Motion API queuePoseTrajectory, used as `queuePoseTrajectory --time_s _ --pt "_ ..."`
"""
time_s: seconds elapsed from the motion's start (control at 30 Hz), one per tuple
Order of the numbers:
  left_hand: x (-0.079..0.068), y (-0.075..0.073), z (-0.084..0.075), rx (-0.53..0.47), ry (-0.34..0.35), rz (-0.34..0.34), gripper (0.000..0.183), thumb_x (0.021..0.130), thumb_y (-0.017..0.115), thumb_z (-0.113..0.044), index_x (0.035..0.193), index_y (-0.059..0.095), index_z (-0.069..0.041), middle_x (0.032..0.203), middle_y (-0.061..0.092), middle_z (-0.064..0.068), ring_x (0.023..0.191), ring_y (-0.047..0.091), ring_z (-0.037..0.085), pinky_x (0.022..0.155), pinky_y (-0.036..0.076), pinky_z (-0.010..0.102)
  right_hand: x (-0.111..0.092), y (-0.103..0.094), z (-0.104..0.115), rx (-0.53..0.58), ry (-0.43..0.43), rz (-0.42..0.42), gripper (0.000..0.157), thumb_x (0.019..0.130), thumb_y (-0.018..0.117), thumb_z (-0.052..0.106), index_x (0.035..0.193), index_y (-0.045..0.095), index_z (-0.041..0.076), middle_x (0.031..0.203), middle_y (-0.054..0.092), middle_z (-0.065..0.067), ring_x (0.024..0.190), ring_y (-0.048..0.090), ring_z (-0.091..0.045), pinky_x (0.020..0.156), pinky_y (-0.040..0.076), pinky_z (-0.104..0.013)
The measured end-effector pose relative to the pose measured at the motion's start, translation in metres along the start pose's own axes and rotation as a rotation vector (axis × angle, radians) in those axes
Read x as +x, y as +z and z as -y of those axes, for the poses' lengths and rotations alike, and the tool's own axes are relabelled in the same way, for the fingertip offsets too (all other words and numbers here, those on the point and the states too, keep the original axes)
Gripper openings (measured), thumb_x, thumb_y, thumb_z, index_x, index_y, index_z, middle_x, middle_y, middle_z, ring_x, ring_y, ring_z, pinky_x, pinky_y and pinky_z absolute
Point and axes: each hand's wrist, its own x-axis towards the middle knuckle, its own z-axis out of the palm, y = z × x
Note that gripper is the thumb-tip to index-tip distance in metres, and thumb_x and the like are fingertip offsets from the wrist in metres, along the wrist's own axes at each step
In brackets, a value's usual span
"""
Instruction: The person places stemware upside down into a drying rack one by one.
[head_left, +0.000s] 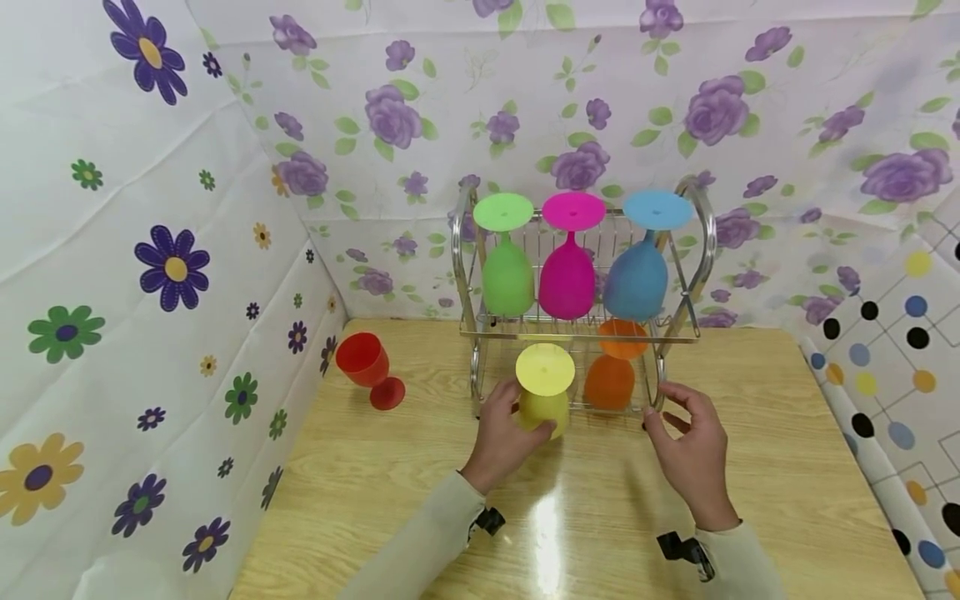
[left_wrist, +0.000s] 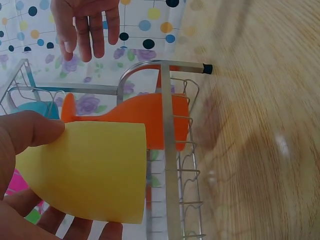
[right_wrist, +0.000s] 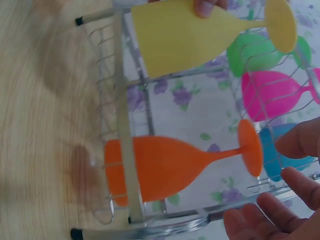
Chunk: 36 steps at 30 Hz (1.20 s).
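My left hand [head_left: 504,435] grips a yellow goblet [head_left: 545,371] by its bowl, upside down with the foot on top, in front of the rack's lower shelf. In the left wrist view the thumb presses one side of the yellow bowl and the fingers curl under the other. My right hand [head_left: 692,450] is beside the right end of the metal dish rack [head_left: 581,337], thumb and fingers spread apart, holding nothing. Behind the front rail an orange goblet [head_left: 609,383] stands inverted on the lower shelf, at the right.
On the upper shelf stand inverted green [head_left: 507,275], magenta [head_left: 567,279] and blue [head_left: 637,279] goblets. A red goblet [head_left: 363,360] rests on the wooden table [head_left: 420,467] to the left. Patterned cloth walls [head_left: 405,167] close in the back and sides.
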Motion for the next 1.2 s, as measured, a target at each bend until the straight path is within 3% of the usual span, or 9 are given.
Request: queuePoseTrajectory --time_s 0.2,0.53,0.9,1.2 --pt "0.009 0.010 0.007 0.039 -0.022 0.015 0.063 0.084 0.088 -0.021 0.143 0.065 -0.019 0.142 0.060 0.002 0.132 0.057 0.024 0.100 0.057 0.045 0.008 0.011 -0.032 -0.098 -0.046 -0.087 0.041 0.092 0.077 0.002 0.132 0.068 -0.001 0.132 0.061 -0.021 0.120 0.061 -0.034 0.089 0.044 0.001" --pt "0.022 0.022 0.017 0.075 -0.047 0.013 0.067 0.084 0.088 -0.022 0.145 0.063 -0.012 0.146 0.059 0.005 0.134 0.057 0.025 0.101 0.058 0.042 0.016 0.027 -0.073 -0.113 -0.044 -0.136 0.044 0.099 0.071 0.009 0.143 0.065 0.005 0.126 0.063 -0.023 0.112 0.065 -0.034 0.089 0.048 0.001" --pt "0.051 0.031 0.017 0.110 -0.018 0.014 0.072 0.085 0.087 -0.022 0.150 0.059 -0.012 0.147 0.059 0.008 0.132 0.059 0.027 0.099 0.060 0.043 0.025 0.028 -0.082 -0.134 -0.073 -0.142 0.041 0.098 0.073 0.007 0.138 0.068 0.002 0.115 0.067 -0.021 0.100 0.072 -0.036 0.085 0.049 0.001" --pt "0.073 0.038 0.024 0.136 -0.045 0.018 0.073 0.086 0.088 -0.023 0.151 0.056 -0.010 0.147 0.057 0.009 0.133 0.059 0.029 0.106 0.057 0.049 0.028 0.027 -0.087 -0.202 -0.076 -0.143 0.042 0.096 0.075 0.004 0.138 0.070 0.004 0.105 0.069 -0.019 0.093 0.073 -0.034 0.079 0.040 0.007"
